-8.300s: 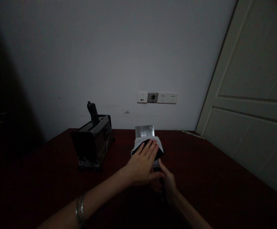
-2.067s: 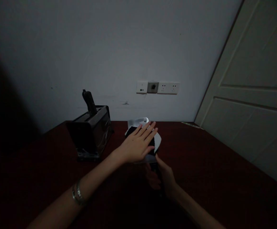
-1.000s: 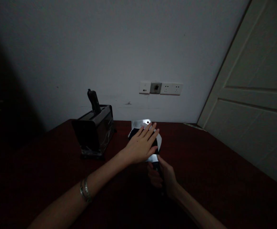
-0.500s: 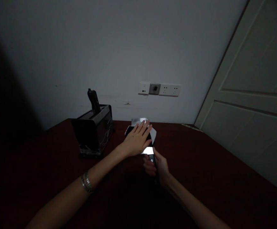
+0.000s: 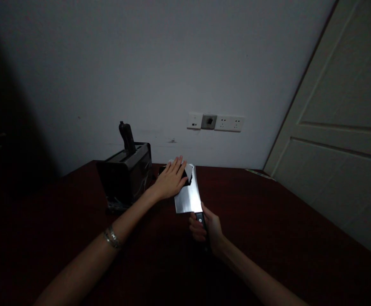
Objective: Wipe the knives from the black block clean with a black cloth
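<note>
A cleaver (image 5: 190, 199) with a wide shiny blade and a black riveted handle lies at a slant above the tabletop. My right hand (image 5: 210, 227) is closed round its handle. Flat on a black-and-white cloth (image 5: 188, 173) rests my left hand (image 5: 170, 179), fingers stretched out and slightly spread. The cloth covers the left upper part of the blade; what lies under the palm is hidden. A silvery bracelet (image 5: 112, 237) circles my left wrist.
Left of my hands stands a dark knife block (image 5: 126, 174) with a black handle (image 5: 127, 137) sticking up from it. The dark red table (image 5: 252, 212) meets a pale wall with sockets (image 5: 229, 123). A panelled door (image 5: 338, 140) is at the right.
My left hand and the cloth have slid left across the blade, baring more of it. The cleaver's blade is turned more face-up, and my right hand still grips the handle.
</note>
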Demonstrator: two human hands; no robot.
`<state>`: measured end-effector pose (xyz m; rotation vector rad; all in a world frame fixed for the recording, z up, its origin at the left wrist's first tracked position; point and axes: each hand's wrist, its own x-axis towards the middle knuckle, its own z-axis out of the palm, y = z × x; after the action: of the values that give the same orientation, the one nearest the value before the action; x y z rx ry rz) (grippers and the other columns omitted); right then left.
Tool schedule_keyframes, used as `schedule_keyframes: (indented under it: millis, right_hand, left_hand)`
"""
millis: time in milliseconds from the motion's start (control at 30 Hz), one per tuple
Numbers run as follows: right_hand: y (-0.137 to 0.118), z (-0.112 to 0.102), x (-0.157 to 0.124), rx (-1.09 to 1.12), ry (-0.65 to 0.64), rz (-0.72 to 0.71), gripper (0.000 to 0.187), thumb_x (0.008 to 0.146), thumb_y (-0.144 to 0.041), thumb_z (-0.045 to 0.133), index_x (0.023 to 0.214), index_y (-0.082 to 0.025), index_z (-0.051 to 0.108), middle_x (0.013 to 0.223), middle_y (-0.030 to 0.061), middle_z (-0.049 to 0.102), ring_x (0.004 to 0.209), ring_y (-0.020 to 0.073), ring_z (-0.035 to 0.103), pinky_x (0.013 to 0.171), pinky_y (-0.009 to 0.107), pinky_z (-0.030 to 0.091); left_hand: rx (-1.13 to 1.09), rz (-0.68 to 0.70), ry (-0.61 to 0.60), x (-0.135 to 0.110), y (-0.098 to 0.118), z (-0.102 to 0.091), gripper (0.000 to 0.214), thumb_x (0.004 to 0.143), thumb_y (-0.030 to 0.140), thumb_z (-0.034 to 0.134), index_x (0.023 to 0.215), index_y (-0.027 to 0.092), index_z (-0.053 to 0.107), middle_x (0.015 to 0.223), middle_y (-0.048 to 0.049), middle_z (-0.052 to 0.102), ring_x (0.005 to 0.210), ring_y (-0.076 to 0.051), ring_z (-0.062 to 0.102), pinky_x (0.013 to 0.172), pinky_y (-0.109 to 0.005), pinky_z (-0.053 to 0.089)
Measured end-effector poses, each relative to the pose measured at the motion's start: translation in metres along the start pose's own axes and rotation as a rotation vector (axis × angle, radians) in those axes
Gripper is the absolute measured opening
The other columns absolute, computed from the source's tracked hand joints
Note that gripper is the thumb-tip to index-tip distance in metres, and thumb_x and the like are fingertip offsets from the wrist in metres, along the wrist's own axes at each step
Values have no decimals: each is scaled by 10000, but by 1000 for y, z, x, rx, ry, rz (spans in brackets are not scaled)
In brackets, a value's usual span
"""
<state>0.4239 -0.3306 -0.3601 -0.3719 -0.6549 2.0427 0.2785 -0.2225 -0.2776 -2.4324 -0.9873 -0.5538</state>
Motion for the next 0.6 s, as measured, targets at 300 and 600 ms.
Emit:
schedule_keyframes:
  millis: [300, 600]
  right_hand:
    - [-15, 1, -14, -40, -14, -67, 428, 802, -514, 447, 621, -133, 524, 432, -74, 336, 307, 24, 165, 264, 145, 188]
    - [-4, 19, -23, -82, -22, 33, 442, 762, -565, 482, 617, -148, 510, 432, -73, 363, 296, 26, 185, 247, 145, 193]
  left_hand:
    - [29, 174, 8, -14, 59, -24, 607, 903, 419, 269, 1397, 96, 125, 1472, -123, 48, 1344, -242, -20, 1087, -408, 88]
    - [51, 73, 72, -4, 27, -50, 579, 911, 383, 270, 1400, 109, 124, 1475, -111, 40, 1346, -232, -1, 1089, -397, 90]
